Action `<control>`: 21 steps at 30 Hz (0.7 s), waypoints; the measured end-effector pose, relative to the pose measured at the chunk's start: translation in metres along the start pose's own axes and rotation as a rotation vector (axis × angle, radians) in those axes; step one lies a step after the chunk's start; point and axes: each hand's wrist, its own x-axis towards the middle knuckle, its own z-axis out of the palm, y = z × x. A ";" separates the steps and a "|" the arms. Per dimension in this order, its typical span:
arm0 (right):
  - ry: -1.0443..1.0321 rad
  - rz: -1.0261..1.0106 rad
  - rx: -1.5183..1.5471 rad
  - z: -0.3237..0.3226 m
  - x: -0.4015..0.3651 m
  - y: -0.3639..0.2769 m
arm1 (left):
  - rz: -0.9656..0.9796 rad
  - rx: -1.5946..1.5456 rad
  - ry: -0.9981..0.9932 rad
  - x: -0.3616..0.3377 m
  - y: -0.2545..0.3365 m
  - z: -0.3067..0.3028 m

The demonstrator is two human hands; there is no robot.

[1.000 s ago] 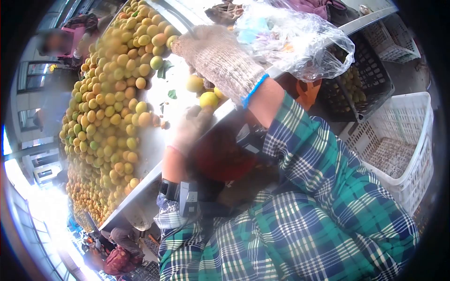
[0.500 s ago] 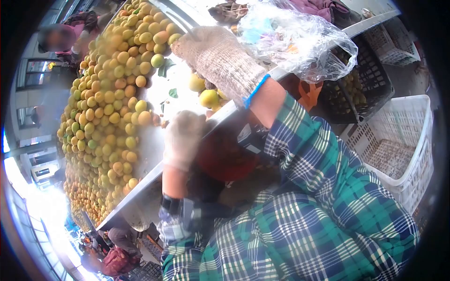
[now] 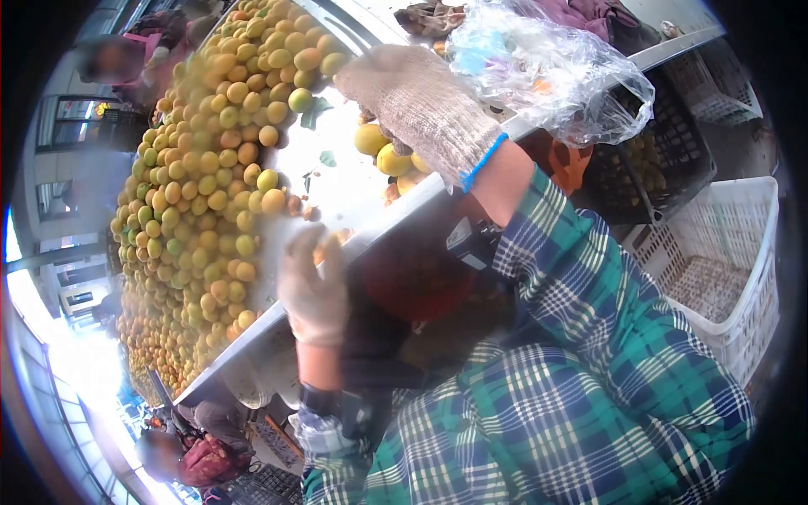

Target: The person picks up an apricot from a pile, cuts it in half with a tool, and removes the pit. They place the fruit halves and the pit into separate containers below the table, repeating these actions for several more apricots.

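Observation:
Many yellow-orange and green round fruits (image 3: pixel 202 185) lie piled on a pale metal surface (image 3: pixel 345 189). My left hand (image 3: pixel 311 282), gloved and slightly blurred, is at the near edge, with finger and thumb apart; a small orange patch shows between them, too blurred to name. My right hand (image 3: pixel 421 105), in a knitted glove with a blue cuff, reaches over the surface with its fingertips bent down and partly hidden. Several larger yellow fruits (image 3: pixel 394 160) lie just below it. Green leaves (image 3: pixel 326 158) rest between the pile and these fruits.
A clear plastic bag (image 3: pixel 555 76) lies on the ledge at upper right, beside dark cloth (image 3: pixel 606 21). Below stand a black crate (image 3: pixel 673 160) holding fruit and a white crate (image 3: pixel 715 261). One person (image 3: pixel 143 59) is at upper left, another (image 3: pixel 206 459) at lower left.
My left hand has moved down and slightly left, its finger and thumb now showing apart. The whole view has shifted a little, with the pile and right hand further right.

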 end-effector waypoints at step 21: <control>0.011 0.043 0.076 0.015 0.002 -0.003 | 0.307 0.152 -0.668 0.034 -0.058 0.037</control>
